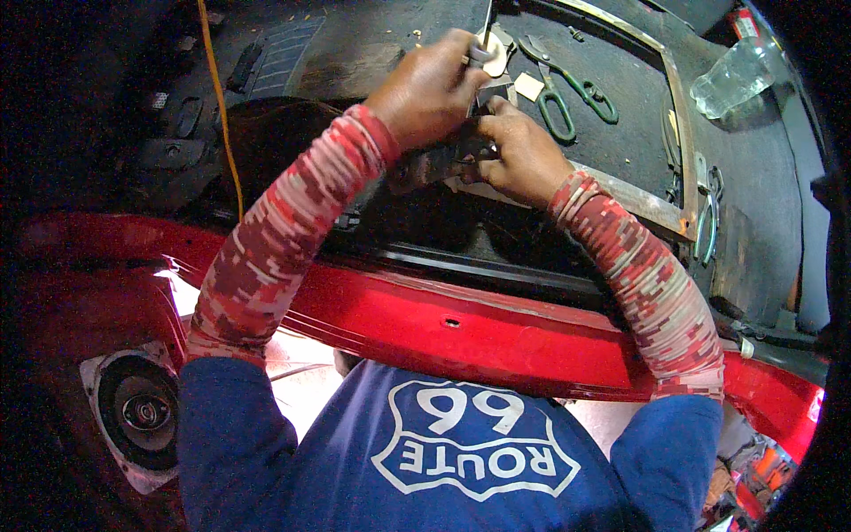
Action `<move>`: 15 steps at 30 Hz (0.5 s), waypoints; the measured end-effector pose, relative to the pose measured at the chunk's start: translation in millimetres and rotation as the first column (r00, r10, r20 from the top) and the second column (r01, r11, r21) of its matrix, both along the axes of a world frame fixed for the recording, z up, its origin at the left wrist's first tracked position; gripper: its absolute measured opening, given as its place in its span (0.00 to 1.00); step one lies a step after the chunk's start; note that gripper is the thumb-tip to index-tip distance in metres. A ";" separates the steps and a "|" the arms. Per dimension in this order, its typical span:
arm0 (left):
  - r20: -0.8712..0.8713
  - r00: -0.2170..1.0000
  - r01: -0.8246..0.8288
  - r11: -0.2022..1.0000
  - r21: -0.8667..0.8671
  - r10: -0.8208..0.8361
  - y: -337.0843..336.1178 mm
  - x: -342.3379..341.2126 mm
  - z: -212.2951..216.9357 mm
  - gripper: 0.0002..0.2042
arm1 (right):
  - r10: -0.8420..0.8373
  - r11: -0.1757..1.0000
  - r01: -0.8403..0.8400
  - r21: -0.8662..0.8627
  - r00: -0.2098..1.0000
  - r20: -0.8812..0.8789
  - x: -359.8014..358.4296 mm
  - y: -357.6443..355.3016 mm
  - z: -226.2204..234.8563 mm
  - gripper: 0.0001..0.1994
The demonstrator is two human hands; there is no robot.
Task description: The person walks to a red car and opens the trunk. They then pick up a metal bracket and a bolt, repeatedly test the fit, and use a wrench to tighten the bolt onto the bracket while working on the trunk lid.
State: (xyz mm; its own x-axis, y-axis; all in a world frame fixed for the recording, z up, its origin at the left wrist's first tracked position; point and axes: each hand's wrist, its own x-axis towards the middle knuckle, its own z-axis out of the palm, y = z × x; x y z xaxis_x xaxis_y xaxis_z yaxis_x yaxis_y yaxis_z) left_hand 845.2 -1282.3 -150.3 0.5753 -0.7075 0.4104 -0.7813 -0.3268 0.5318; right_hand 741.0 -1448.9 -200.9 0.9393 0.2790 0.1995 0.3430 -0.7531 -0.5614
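My left hand is closed, its fingers curled at the top middle of the view. A thin dark rod rises beside its fingertips, next to a whitish rounded piece; whether the hand grips either is hidden. Slightly lower and to the right, my right hand is closed with bent fingers against a dark boxy object, partly covered by both hands. What its fingers hold cannot be made out. Green-handled scissors lie just beyond my right hand, near a small cream square.
A red car body edge crosses in front of me. To the right are a wooden frame, pliers with teal handles and a clear plastic bottle. An orange cord hangs at the left, above a round speaker.
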 end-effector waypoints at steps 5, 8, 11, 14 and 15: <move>-0.413 0.871 -0.257 0.964 0.075 0.265 16.5 32.4 -9.8 0.13 | 0.038 0.998 -0.037 0.060 0.999 -0.005 -5.6 1.0 5.7 0.24; -0.528 0.809 -0.256 0.964 0.079 0.258 23.4 40.3 -22.3 0.13 | 0.000 0.998 0.001 0.063 1.000 -0.021 -7.9 4.2 8.7 0.23; -0.656 0.678 -0.330 0.935 0.130 0.331 24.5 43.1 -28.4 0.12 | 0.008 0.998 -0.006 0.070 1.000 -0.020 -6.4 6.3 9.7 0.23; -0.840 0.398 -0.491 0.859 0.146 0.370 31.6 41.0 -28.3 0.11 | 0.004 0.996 0.001 0.084 0.998 -0.056 -6.7 5.5 9.7 0.23; -0.821 0.419 -0.496 0.855 0.150 0.387 34.9 40.3 -27.2 0.11 | 0.006 0.996 0.001 0.090 0.997 -0.076 -7.7 4.8 9.6 0.23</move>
State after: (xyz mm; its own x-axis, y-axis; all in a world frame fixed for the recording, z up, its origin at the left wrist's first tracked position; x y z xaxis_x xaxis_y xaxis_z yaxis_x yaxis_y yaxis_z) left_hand 885.5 -1247.4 -177.4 0.9041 -0.2406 -0.3531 0.2397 -0.3986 0.8853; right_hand 733.3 -1444.2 -191.3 0.9521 0.2655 0.1516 0.2983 -0.6979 -0.6511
